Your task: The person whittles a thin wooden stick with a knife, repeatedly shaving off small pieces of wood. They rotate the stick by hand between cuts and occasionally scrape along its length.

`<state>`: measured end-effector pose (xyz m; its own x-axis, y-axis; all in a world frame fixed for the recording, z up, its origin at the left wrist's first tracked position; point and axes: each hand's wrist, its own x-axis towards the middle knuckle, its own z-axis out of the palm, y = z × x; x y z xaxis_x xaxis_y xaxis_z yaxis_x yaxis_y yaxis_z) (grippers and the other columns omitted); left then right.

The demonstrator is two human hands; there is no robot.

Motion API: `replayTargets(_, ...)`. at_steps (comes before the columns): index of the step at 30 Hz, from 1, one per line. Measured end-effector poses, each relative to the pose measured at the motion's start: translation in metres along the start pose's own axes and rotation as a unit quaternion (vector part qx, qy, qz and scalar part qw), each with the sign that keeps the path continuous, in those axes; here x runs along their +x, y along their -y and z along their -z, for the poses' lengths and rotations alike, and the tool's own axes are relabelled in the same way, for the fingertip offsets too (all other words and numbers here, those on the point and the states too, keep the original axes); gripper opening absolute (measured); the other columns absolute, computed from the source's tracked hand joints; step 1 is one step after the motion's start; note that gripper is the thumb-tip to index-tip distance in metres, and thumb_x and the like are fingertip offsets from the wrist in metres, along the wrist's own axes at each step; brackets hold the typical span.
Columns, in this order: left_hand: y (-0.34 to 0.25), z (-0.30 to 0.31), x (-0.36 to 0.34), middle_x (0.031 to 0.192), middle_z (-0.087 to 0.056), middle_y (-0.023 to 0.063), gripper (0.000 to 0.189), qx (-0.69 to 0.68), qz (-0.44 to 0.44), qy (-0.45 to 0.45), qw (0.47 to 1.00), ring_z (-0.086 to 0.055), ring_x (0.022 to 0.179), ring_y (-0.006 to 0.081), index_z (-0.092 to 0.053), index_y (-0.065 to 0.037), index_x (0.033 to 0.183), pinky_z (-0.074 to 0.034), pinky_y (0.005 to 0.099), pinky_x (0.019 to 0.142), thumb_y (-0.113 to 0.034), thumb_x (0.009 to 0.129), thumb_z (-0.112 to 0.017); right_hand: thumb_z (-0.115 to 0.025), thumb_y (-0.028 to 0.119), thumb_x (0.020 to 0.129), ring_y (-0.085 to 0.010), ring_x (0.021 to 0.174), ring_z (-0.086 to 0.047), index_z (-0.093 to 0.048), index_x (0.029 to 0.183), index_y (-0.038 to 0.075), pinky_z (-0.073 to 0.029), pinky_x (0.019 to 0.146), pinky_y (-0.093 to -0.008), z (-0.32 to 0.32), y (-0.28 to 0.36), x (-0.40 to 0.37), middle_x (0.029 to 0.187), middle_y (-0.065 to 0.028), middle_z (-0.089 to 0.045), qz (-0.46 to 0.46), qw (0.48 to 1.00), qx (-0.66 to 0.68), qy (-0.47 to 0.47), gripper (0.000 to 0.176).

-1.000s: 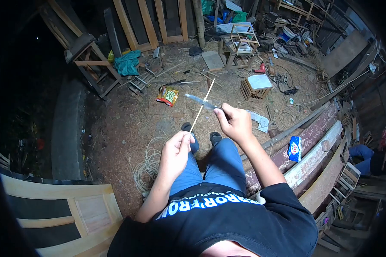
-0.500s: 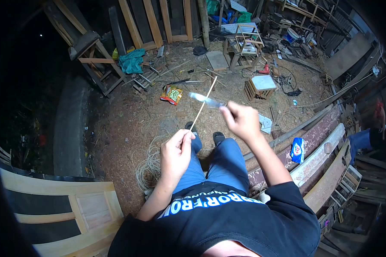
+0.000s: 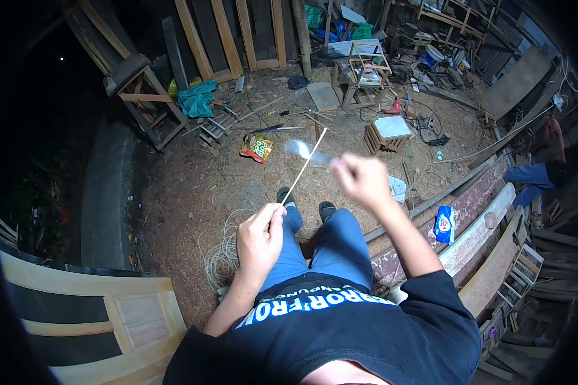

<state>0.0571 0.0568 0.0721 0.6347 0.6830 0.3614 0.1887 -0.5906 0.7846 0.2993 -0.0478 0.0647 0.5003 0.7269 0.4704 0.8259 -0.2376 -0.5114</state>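
Pinched in my left hand (image 3: 261,239) is the lower end of a thin pale stick (image 3: 304,168), which slants up and to the right above my knees. My right hand (image 3: 363,181) is closed on the handle of a knife (image 3: 308,152). Its shiny blade, blurred by motion, points left and crosses the stick near its upper end. Whether blade and stick touch cannot be made out.
A snack packet (image 3: 256,148) and a coil of thin strands (image 3: 223,256) lie on the littered ground. A blue-and-white packet (image 3: 444,224) rests on planks at the right, where another person (image 3: 532,182) is partly visible. A wooden door panel (image 3: 141,317) is at lower left.
My right hand and the knife have shifted slightly. The stick's tip is a little lower. At the right edge, more of the other person's legs shows.
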Motion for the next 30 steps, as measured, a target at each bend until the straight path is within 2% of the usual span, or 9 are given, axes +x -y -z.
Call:
replayTargets(2,-0.002,0.001,-0.006,0.084,-0.073,0.0157,0.008,0.006,0.003,0.004,1.0,-0.073,0.073,0.0325,-0.07,-0.003,0.1,-0.054,0.0393,0.064,-0.008,0.101,-0.065,-0.068,0.042,0.099,-0.0357,0.059,-0.07,-0.067,0.079,0.01,-0.054,0.055,-0.0463,0.014,-0.014,0.014,0.064,-0.015,-0.066,-0.049,0.996,-0.078,-0.004,0.037)
replayTargets(6,-0.001,0.003,-0.007,0.081,-0.071,0.0144,0.008,0.008,-0.016,-0.005,1.0,-0.072,0.071,0.025,-0.07,-0.001,0.097,-0.053,0.0355,0.065,-0.005,0.1,-0.064,-0.066,0.043,0.1,-0.0349,0.061,-0.07,-0.066,0.077,0.013,-0.055,0.056,-0.0443,0.013,0.02,-0.013,0.065,-0.0135,-0.067,0.089,0.99,-0.092,0.068,0.038)
replayTargets(10,0.005,0.003,-0.016,0.077,-0.069,0.011,0.008,0.012,0.042,0.032,0.999,-0.067,0.067,0.0158,-0.071,0.0,0.097,-0.049,0.0312,0.062,-0.004,0.099,-0.064,-0.062,0.044,0.105,-0.0307,0.051,-0.06,-0.07,0.084,0.008,-0.045,0.052,-0.0418,0.011,-0.031,0.01,0.062,-0.0149,-0.063,-0.15,0.987,0.015,-0.054,0.043)
replayTargets(12,0.006,0.0,-0.021,0.076,-0.068,0.0087,0.008,-0.027,0.037,0.046,0.998,-0.062,0.065,0.0115,-0.071,0.0,0.097,-0.046,0.0296,0.06,-0.005,0.1,-0.064,-0.064,0.043,0.107,-0.0096,0.062,-0.052,-0.068,0.086,0.004,-0.042,0.058,-0.0341,-0.006,-0.028,-0.002,0.065,0.0,-0.061,-0.136,0.961,0.234,-0.059,0.045)
replayTargets(14,0.006,-0.004,-0.025,0.074,-0.067,0.0068,0.009,-0.055,0.027,0.063,0.996,-0.058,0.063,0.0084,-0.071,0.0,0.097,-0.044,0.0285,0.059,-0.005,0.1,-0.064,-0.069,0.04,0.105,-0.0067,0.076,-0.054,-0.068,0.093,0.002,-0.044,0.065,-0.0299,-0.003,-0.012,-0.014,0.077,0.0026,-0.063,-0.182,0.942,0.284,0.01,0.039)
replayTargets(16,0.006,-0.007,-0.026,0.073,-0.066,0.0052,0.009,-0.07,0.012,0.076,0.995,-0.056,0.063,0.0063,-0.071,0.0,0.097,-0.042,0.0276,0.058,-0.006,0.101,-0.064,-0.073,0.029,0.102,-0.0057,0.086,-0.057,-0.068,0.103,0.003,-0.045,0.075,-0.0239,-0.005,0.0,-0.018,0.088,-0.0001,-0.066,-0.127,0.925,0.357,-0.026,0.027)
replayTargets(19,0.01,-0.015,-0.029,0.072,-0.065,0.0056,0.011,-0.066,-0.006,0.088,0.994,-0.056,0.062,0.0068,-0.071,0.0,0.096,-0.043,0.028,0.058,-0.006,0.101,-0.064,-0.071,0.021,0.102,-0.005,0.082,-0.056,-0.067,0.101,0.003,-0.045,0.072,-0.0243,-0.001,0.011,-0.025,0.085,0.0015,-0.065,-0.154,0.904,0.397,-0.025,0.018)
replayTargets(22,0.005,-0.014,-0.027,0.077,-0.071,0.0133,0.011,-0.037,0.026,0.139,0.989,-0.071,0.067,0.0198,-0.07,-0.001,0.1,-0.052,0.0337,0.064,-0.011,0.101,-0.066,-0.069,0.017,0.102,-0.0034,0.067,-0.053,-0.065,0.096,0.005,-0.04,0.059,-0.0244,-0.004,0.007,-0.032,0.074,0.0035,-0.061,-0.152,0.891,0.426,-0.036,0.014)
replayTargets(30,0.012,-0.047,-0.013,0.074,-0.062,0.0001,0.013,-0.171,0.05,0.162,0.971,-0.057,0.068,0.0048,-0.068,-0.001,0.104,-0.045,0.0241,0.061,-0.012,0.107,-0.062,-0.069,0.012,0.102,-0.0035,0.068,-0.057,-0.067,0.1,0.004,-0.041,0.059,-0.0231,0.001,0.012,-0.046,0.077,0.0011,-0.066,-0.148,0.895,0.419,0.04,0.008)
